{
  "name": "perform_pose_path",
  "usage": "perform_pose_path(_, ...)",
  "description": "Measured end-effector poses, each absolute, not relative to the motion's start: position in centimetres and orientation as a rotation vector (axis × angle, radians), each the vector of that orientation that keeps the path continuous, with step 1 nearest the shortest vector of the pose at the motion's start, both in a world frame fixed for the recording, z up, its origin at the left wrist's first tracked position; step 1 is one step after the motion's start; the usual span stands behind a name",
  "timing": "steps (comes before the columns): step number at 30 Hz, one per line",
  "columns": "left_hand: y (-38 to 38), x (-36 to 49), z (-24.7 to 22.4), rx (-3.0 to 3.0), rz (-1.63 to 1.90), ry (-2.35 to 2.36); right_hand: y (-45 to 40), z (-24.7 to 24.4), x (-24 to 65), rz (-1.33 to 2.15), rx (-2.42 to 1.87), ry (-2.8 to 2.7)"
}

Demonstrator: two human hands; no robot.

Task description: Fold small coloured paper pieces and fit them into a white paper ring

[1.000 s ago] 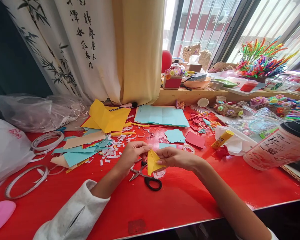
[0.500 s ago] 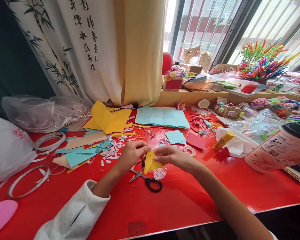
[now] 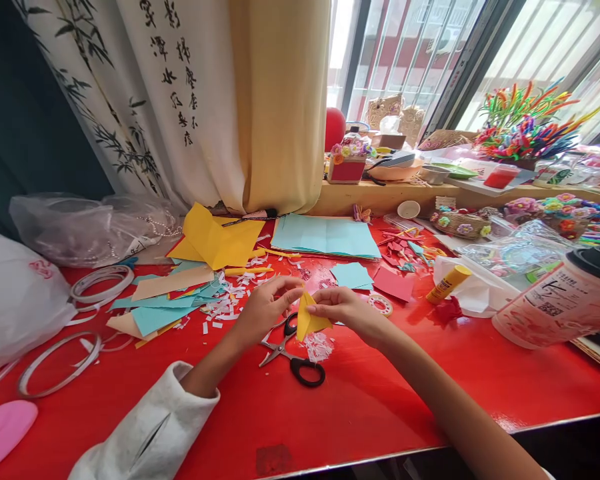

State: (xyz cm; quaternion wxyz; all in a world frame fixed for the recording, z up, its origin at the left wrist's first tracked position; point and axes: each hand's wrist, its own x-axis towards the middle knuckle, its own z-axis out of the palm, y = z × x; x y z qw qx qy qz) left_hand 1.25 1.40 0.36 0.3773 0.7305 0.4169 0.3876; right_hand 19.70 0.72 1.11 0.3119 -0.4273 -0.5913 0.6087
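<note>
Between my two hands is a small piece of folded yellow paper, held up above the table with its point downward. My right hand pinches it from the right, thumb in front and fingers behind. At its upper left edge, the fingertips of my left hand close on the paper's top. Just below lie open scissors with black handles, touching nothing I hold. Beside them sits a small heap of white paper scraps.
Cut paper strips and blue sheets cover the left. A blue sheet stack and yellow paper lie at the back. Tape rolls are left; a glue stick, red paper and a large cup stand right.
The folded yellow paper has shifted slightly right and turned a little in my fingers. My left fingers have loosened a bit at its top edge.
</note>
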Motion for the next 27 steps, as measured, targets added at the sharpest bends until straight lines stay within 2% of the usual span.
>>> perform_pose_path(5, 1.6, 0.1, 0.5, 2.384, 0.902, 0.868, 1.3, 1.2, 20.7, 1.63, -1.085, -1.451)
perform_pose_path(10, 1.6, 0.1, -0.3, 2.551, 0.917, 0.715, 1.4, 0.9, 20.8, 1.674, -1.012, -1.487)
perform_pose_path(27, 1.2, 1.2, 0.3, 2.086, 0.987, 0.958, 0.9, 1.4, 20.4, 1.721, -0.895, -1.554)
